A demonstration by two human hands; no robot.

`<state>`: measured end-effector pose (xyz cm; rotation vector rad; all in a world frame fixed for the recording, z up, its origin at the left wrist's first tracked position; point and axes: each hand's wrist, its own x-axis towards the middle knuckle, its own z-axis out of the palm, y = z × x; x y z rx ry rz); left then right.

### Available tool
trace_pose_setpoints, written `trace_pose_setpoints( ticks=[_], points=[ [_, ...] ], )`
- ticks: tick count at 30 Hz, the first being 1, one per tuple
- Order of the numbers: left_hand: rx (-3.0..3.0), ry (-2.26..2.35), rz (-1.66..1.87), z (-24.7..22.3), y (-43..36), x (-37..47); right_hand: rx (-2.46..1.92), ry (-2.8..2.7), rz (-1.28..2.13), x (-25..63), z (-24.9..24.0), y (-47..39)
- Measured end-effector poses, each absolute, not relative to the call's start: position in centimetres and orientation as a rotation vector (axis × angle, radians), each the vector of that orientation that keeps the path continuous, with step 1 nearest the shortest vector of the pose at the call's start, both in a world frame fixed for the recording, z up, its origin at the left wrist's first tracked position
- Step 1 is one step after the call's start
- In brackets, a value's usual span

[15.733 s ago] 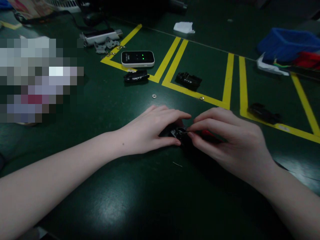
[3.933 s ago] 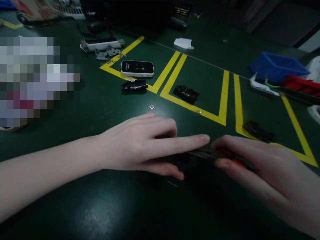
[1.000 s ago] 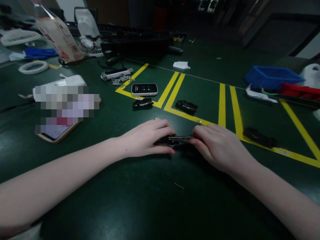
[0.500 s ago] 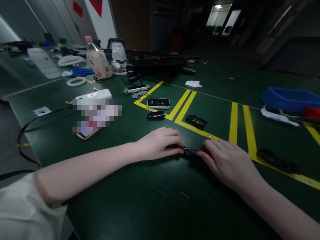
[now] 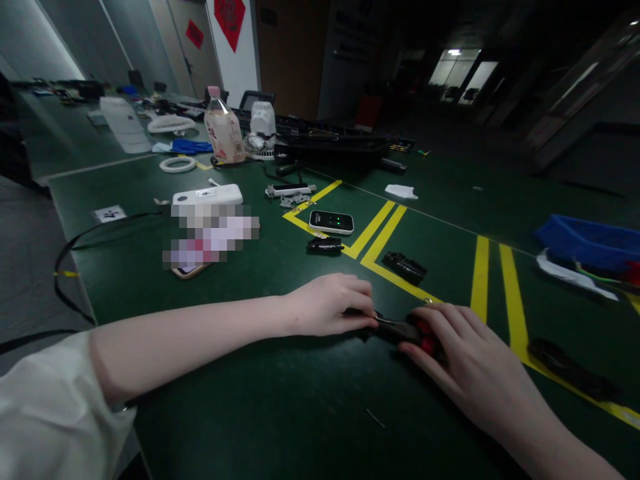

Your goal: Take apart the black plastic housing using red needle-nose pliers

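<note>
In a dim room with two red paper signs (image 5: 229, 23) at the back, a green worktop (image 5: 260, 413) carries yellow tape (image 5: 480, 277). Three black parts (image 5: 325, 245) lie along the tape, one just in front of a single box with green lights (image 5: 331, 222). The left hand (image 5: 333, 305) is curled around one small dark piece (image 5: 356, 311) (its own fingers hide most of it). The right hand (image 5: 470, 357) grips one pair of red-handled pliers (image 5: 407, 330), their tips at the left fingertips. Around stand one bottle (image 5: 224, 133), one phone (image 5: 227, 235) and one blue bin (image 5: 590, 241).
</note>
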<state>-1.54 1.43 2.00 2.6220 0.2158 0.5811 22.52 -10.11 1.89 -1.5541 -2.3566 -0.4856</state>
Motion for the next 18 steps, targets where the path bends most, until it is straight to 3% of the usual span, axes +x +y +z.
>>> trace_pose_setpoints(
  ticks=[8, 18],
  points=[
    [2.549, 0.218, 0.570, 1.9, 1.8, -1.5, -1.710, -2.286, -0.234, 27.3, 0.4, -13.1],
    [2.632, 0.199, 0.622, 1.4, 1.5, -1.5, -1.727, -2.231, -0.228, 26.4, 0.6, -14.3]
  ],
)
